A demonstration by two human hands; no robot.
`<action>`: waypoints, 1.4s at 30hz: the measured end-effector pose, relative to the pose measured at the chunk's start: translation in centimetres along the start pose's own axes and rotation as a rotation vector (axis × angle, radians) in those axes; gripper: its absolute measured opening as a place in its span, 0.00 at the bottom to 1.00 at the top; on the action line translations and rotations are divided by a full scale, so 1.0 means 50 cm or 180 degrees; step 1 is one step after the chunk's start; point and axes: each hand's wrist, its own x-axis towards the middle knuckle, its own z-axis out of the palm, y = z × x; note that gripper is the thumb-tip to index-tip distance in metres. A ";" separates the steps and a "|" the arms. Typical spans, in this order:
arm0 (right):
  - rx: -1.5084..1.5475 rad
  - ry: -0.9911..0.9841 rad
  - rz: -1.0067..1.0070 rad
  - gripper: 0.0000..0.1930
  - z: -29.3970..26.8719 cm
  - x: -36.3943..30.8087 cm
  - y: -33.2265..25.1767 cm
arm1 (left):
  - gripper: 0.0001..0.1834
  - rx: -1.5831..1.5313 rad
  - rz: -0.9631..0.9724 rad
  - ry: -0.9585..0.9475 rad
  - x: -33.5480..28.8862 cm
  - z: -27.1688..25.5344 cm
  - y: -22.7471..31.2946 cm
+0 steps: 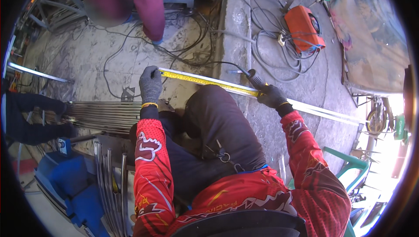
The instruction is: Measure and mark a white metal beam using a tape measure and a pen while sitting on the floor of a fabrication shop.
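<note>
Knee (pixel 218 110) raised, we have yellow tape (pixel 192 78) just beyond it, along a silvery bar (pixel 314 108) whose long axis runs left to right, slanting nearer at right. Our right hand (pixel 271 96) seems closed around both, partway along; our left hand (pixel 151 85), slightly farther, pinches their left end. Past the bar, a corded tool (pixel 255 79) lies beside our right hand.

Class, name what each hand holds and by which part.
Left hand: the left ends of the yellow tape and metal bar. Right hand: the tape's right visible end, partway along the bar.
</note>
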 end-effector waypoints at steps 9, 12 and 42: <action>-0.0235 0.0061 0.0104 0.28 -0.006 0.008 0.000 | 0.11 0.0095 -0.0162 -0.0166 0.002 0.002 0.011; -0.0300 0.0056 0.0139 0.28 -0.008 0.007 -0.004 | 0.12 0.0162 -0.0052 -0.0142 0.002 0.005 0.010; -0.0366 -0.0042 0.0188 0.26 -0.008 0.013 -0.015 | 0.09 0.0255 0.0181 -0.0042 -0.011 -0.021 0.033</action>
